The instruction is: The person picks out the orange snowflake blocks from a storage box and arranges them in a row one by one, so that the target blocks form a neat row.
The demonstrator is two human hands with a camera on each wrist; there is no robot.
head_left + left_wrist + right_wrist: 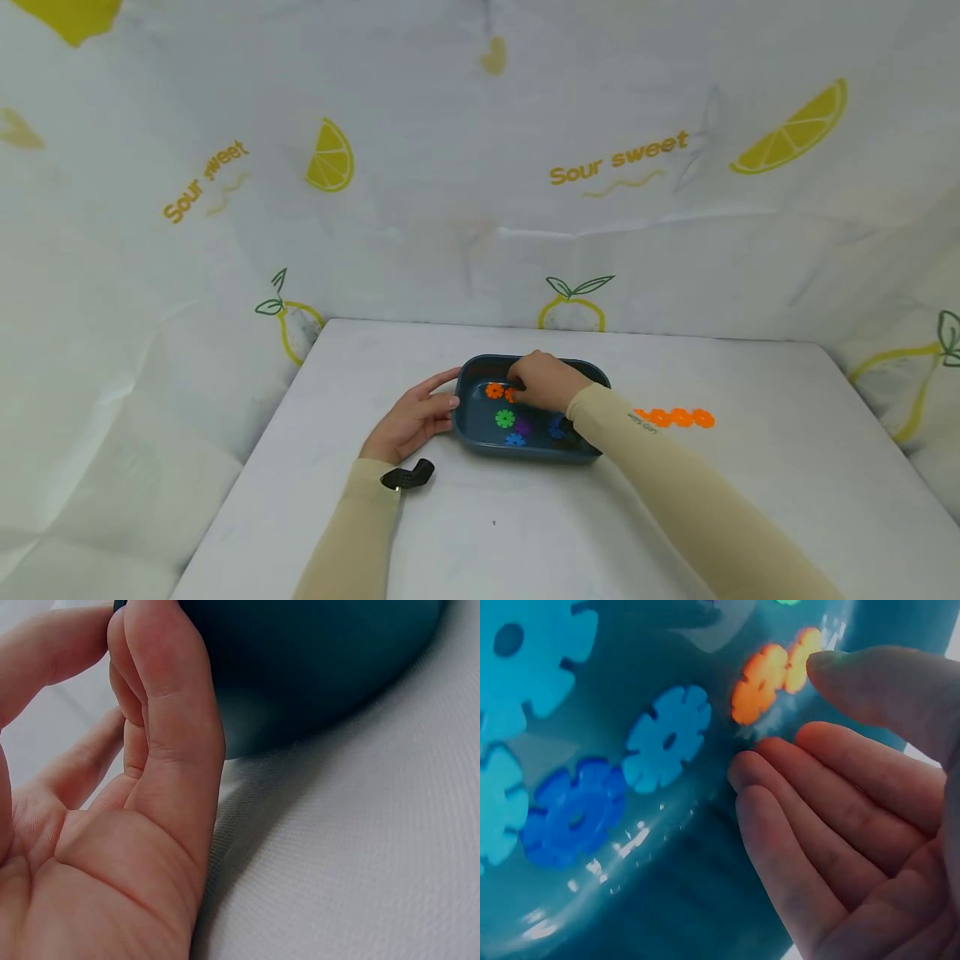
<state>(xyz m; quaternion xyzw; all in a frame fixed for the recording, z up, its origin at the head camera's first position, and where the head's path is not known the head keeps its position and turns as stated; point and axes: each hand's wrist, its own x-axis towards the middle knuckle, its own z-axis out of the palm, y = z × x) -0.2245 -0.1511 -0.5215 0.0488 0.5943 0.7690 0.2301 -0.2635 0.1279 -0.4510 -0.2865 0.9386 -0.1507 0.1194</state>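
Note:
A dark teal plastic tray [517,452] sits on the table with several flower-shaped notched discs inside. My left hand [411,419] rests against its left end, fingers fairly straight along the outer wall, thumb at the rim. Inside the tray is my right hand [550,382], fingers loosely bent. In the right wrist view the thumb tip overlaps one orange disc [804,660], with a gap between thumb and fingers; a second orange disc [759,684] lies right beside it. Lower in the tray lie a green disc [505,418], a purple disc [522,427] and blue discs [667,739].
A row of several orange discs [681,417] lies on the white table [480,533] right of the tray, partly hidden by the right sleeve [675,483]. A white sheet [450,167] printed with lemons hangs behind. The left wrist wears a black device [408,475].

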